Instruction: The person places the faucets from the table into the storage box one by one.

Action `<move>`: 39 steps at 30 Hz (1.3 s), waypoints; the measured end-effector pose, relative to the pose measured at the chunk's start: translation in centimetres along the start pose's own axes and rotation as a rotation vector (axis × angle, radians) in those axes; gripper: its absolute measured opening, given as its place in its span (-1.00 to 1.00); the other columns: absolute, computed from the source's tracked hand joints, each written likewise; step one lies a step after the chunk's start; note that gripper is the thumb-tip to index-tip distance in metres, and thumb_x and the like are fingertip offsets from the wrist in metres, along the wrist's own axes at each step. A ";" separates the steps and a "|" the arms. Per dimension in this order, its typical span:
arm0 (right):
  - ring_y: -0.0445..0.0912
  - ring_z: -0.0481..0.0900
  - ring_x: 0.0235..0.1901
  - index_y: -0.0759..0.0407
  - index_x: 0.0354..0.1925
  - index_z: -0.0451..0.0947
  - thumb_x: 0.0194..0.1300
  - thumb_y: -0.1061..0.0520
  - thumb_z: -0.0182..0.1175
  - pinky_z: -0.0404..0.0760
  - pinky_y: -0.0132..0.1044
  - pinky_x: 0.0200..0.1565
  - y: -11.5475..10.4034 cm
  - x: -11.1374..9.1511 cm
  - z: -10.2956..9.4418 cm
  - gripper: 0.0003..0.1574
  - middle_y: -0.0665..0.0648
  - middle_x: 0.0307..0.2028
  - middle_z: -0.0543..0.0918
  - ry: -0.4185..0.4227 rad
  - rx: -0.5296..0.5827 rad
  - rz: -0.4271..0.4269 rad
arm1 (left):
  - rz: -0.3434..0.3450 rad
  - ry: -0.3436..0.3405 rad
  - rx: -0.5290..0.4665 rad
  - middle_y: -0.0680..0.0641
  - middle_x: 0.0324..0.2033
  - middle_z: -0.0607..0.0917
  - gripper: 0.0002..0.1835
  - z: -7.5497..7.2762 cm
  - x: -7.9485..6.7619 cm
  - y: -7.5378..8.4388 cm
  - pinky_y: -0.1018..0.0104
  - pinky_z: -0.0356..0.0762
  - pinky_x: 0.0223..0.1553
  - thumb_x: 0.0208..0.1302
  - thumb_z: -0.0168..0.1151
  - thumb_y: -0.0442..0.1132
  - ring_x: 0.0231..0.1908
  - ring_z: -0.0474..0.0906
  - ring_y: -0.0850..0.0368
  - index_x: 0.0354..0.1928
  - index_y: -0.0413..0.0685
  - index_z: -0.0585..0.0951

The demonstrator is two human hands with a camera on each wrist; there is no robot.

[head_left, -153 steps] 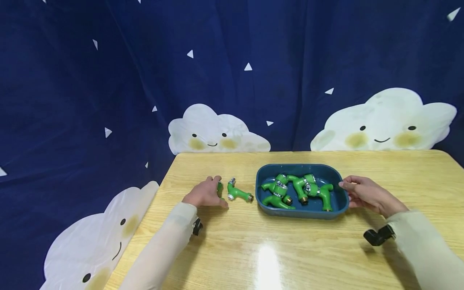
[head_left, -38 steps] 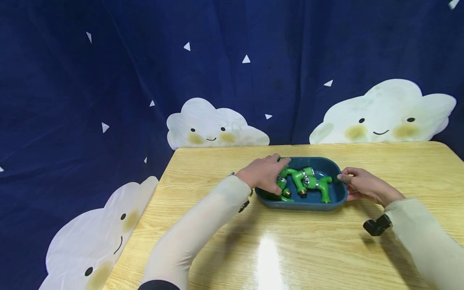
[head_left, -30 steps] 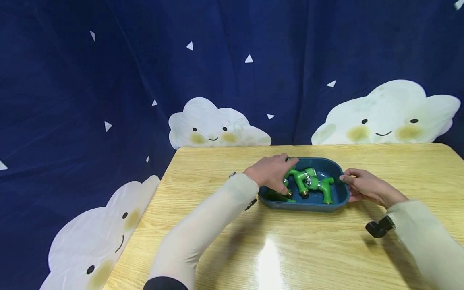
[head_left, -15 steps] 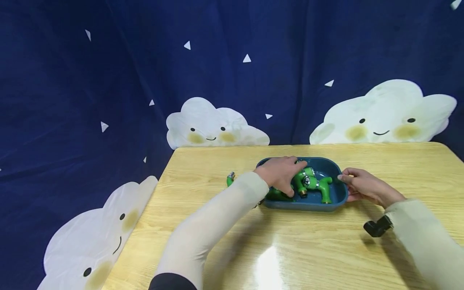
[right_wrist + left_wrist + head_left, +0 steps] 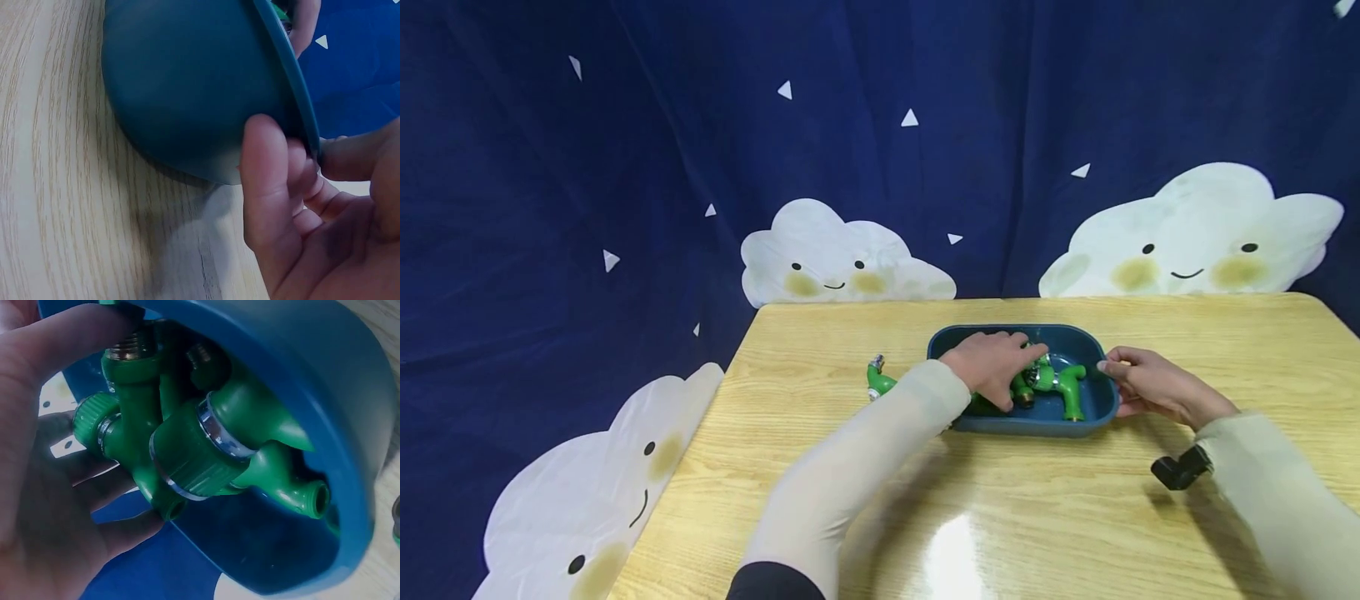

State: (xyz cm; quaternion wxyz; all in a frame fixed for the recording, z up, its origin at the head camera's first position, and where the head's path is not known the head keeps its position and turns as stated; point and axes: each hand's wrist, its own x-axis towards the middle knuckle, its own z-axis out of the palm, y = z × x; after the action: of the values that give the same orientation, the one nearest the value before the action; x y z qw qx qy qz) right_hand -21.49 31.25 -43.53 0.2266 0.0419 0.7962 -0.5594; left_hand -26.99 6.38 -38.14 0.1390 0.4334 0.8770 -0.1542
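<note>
My left hand (image 5: 992,367) is down inside a dark blue plastic bin (image 5: 1030,427). In the left wrist view, its thumb and fingers curl round a green tap (image 5: 134,403) with a threaded brass end. Other green taps (image 5: 200,447) lie against it, partly overlapping. One tap (image 5: 1067,390) shows at the bin's right end in the head view; my left hand covers most of the others. My right hand (image 5: 1165,387) pinches the bin's right rim, thumb on the inside and fingers beneath the outer wall, as the right wrist view also shows.
Another green tap (image 5: 880,382) lies on the light wooden table (image 5: 820,350) left of the bin, partly behind my left forearm. A dark blue curtain (image 5: 850,125) with cloud pictures hangs behind and to the left.
My left hand has gone from a tap on the table at the left into the bin, then slid rightward inside it. My right hand has kept its grip on the rim.
</note>
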 end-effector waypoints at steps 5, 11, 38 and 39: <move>-0.21 0.60 -0.50 0.28 -0.13 0.27 0.59 0.08 -0.19 0.74 -0.24 -0.30 -0.1 0.0 -0.1 -0.73 0.00 -0.51 0.49 0.006 0.001 0.008 | -0.036 -0.009 -0.019 0.12 0.52 0.15 0.08 0.3 0.7 -0.4 0.24 0.42 0.32 0.16 0.36 0.22 0.44 0.25 0.18 0.57 0.42 -0.11; -0.19 0.63 -0.48 0.29 -0.10 0.27 0.59 0.07 -0.19 0.75 -0.22 -0.29 0.1 0.2 -0.1 -0.73 0.00 -0.51 0.53 0.000 0.009 0.015 | -0.048 -0.012 -0.047 0.10 0.47 0.23 0.08 0.8 0.9 -0.6 0.26 0.47 0.25 0.16 0.36 0.23 0.37 0.32 0.17 0.57 0.40 -0.11; -0.19 0.65 -0.47 0.31 -0.07 0.27 0.60 0.05 -0.21 0.75 -0.24 -0.30 0.0 0.2 -0.2 -0.69 -0.01 -0.52 0.55 -0.006 -0.002 0.024 | -0.175 -0.045 0.090 0.08 0.37 0.33 -0.04 0.4 1.6 1.9 0.30 0.54 0.15 0.21 0.22 0.34 0.29 0.36 0.21 0.55 0.29 0.03; -0.19 0.65 -0.48 0.31 -0.07 0.27 0.60 0.06 -0.22 0.75 -0.24 -0.30 0.0 0.2 -0.1 -0.70 -0.01 -0.52 0.55 -0.006 -0.003 0.024 | -0.171 -0.047 0.087 0.08 0.37 0.33 -0.05 0.4 1.5 1.9 0.30 0.54 0.15 0.22 0.22 0.33 0.29 0.36 0.21 0.55 0.29 0.03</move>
State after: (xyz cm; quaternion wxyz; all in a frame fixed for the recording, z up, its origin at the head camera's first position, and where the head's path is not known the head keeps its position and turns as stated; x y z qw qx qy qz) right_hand -21.70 31.35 -43.57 0.2357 0.0496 0.7958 -0.5556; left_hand -26.32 8.41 -39.41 0.1269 0.3590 0.8997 -0.2133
